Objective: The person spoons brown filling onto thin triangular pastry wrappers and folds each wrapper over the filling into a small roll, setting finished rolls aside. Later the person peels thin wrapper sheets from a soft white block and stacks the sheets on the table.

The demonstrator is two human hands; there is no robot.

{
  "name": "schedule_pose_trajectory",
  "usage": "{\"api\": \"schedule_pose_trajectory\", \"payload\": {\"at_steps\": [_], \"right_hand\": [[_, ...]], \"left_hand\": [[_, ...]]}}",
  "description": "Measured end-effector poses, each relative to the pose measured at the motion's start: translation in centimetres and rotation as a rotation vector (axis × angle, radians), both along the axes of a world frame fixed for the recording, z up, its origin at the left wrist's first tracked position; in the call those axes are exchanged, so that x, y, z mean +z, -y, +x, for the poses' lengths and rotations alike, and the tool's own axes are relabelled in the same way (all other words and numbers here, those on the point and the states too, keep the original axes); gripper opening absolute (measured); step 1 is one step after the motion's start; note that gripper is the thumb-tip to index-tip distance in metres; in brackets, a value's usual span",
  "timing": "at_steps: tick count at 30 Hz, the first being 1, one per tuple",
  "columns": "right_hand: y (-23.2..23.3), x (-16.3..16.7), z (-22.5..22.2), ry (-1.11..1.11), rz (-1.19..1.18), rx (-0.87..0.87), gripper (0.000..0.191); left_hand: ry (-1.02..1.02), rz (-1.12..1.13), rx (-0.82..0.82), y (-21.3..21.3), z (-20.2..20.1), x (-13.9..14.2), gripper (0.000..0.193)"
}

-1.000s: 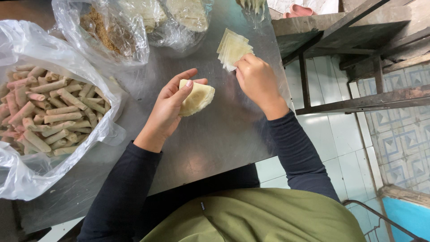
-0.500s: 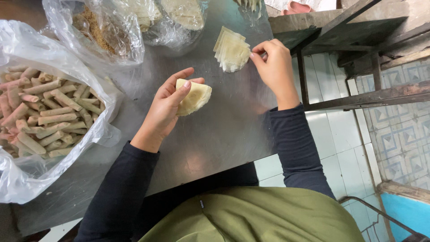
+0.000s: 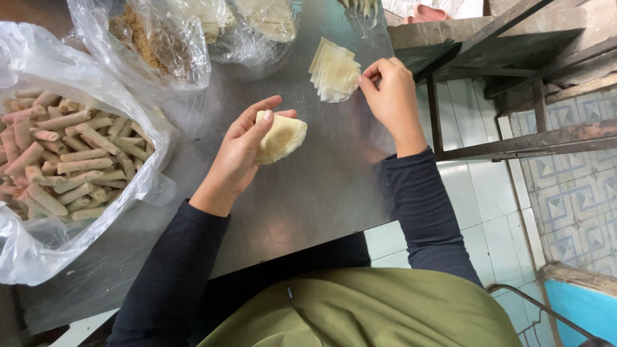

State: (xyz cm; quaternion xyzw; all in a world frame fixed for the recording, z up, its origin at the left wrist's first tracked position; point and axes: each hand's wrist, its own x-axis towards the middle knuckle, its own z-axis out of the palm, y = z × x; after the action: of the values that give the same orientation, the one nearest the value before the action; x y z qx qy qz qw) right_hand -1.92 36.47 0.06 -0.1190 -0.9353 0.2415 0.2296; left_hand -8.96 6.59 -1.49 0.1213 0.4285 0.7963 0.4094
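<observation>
My left hand (image 3: 241,151) lies palm up over the steel table (image 3: 328,186) and holds a pale folded wrapper (image 3: 283,136), the thumb pressing on it. My right hand (image 3: 389,96) reaches to the far right of the table and pinches the edge of a fanned stack of thin pale wrappers (image 3: 334,71) with thumb and forefinger. Both arms wear dark long sleeves above a green apron.
A large clear plastic bag (image 3: 38,250) at the left holds several finished rolls (image 3: 64,157). Bags of filling (image 3: 144,45) and more wrappers (image 3: 263,19) lie at the back. A metal rack (image 3: 514,141) stands to the right over a tiled floor.
My right hand has moved away from my left hand to the wrapper stack and taken hold of its edge. My left hand has stayed put with its wrapper.
</observation>
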Motion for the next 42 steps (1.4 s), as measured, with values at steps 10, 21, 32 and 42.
{"api": "schedule_pose_trajectory", "payload": {"at_steps": [10, 21, 32, 42], "right_hand": [[3.8, 4.0, 0.6, -0.048, -0.123, 0.231, 0.018], [8.8, 5.6, 1.5, 0.233, -0.476, 0.808, 0.014], [8.7, 3.5, 1.4, 0.252, -0.553, 0.692, 0.011], [1.3, 2.2, -0.1, -0.283, -0.430, 0.145, 0.005]], "left_hand": [[0.098, 0.092, -0.051, -0.1, 0.2, -0.1, 0.067], [0.150, 0.063, -0.156, -0.2, 0.4, -1.0, 0.081], [-0.130, -0.048, -0.202, -0.5, 0.9, -1.8, 0.088], [0.003, -0.037, -0.147, -0.3, 0.6, -0.3, 0.070]]}}
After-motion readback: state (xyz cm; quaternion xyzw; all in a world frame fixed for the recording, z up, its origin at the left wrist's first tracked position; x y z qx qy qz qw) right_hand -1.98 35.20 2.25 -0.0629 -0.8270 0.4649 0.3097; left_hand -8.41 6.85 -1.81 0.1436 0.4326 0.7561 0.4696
